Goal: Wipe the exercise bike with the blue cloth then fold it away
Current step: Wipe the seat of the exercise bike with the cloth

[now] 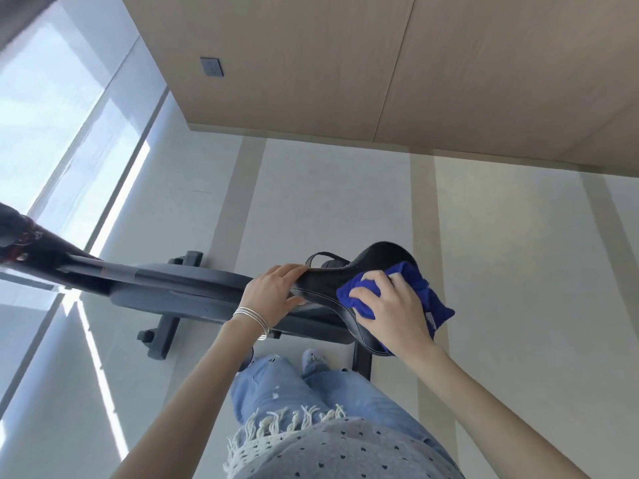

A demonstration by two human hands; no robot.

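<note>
A dark grey exercise bike [179, 288] stands on the floor in front of me, its frame running left to right. Its black saddle [349, 271] is at the right end. My left hand [273, 292] grips the narrow nose of the saddle, thumb underneath and fingers over the edge. My right hand [390, 305] holds a bunched blue cloth [425, 295] and presses it onto the wide rear part of the saddle. The cloth hangs over the saddle's right side.
The bike's handlebar end [20, 236] reaches toward a tall window [58, 108] at the left. A wood-panelled wall [345, 63] with a socket [211, 66] lies beyond the bike. My legs in light jeans [311, 388] stand just behind the bike's rear foot bar [361, 361].
</note>
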